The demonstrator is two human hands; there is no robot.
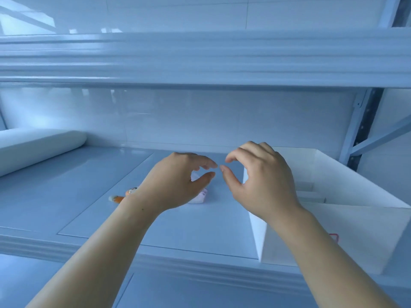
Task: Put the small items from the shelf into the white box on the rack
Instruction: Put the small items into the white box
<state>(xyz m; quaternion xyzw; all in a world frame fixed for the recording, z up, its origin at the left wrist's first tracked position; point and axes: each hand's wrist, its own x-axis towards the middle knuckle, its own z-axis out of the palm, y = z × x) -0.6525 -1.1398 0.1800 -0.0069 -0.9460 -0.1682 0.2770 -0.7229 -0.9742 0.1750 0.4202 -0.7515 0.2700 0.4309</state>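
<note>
Two small items lie on the blue shelf: an orange and white figure at the left, and a pale pink and white item partly hidden under my left hand. My left hand hovers over that item, fingers curved and apart, holding nothing. My right hand is raised beside it, fingers apart and empty, just left of the white box. The fingertips of both hands nearly meet. The box stands at the shelf's right end, with dividers inside.
A thick white roll lies at the shelf's back left. Another shelf board runs close overhead. A slotted metal upright stands behind the box. A small red mark shows on the box's front.
</note>
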